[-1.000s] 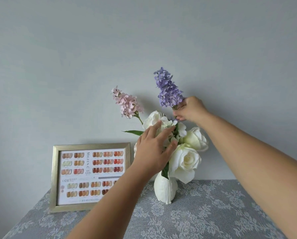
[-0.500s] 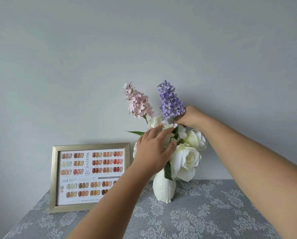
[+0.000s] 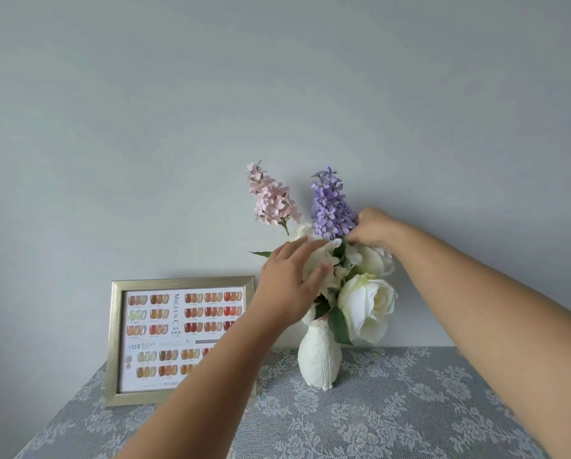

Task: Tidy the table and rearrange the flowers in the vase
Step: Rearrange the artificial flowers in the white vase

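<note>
A white vase [image 3: 319, 357] stands on the lace tablecloth [image 3: 360, 415] and holds white roses [image 3: 367, 306], a pink flower spike [image 3: 271, 198] and a purple flower spike [image 3: 330, 205]. My left hand [image 3: 289, 283] lies flat with spread fingers against the white blooms on the bunch's left side. Just below the purple spike, my right hand [image 3: 372, 228] is pinched on its stem, which stands upright in the bunch. The vase's mouth is hidden by leaves and blooms.
A gold picture frame [image 3: 178, 339] with a nail colour chart leans against the grey wall [image 3: 277, 94] at the left, close to my left forearm. The table's left edge runs diagonally at bottom left.
My right hand has lowered the purple spike deeper into the bunch. The pink spike swung from leaning left to nearly upright. My left hand stayed on the white blooms.
</note>
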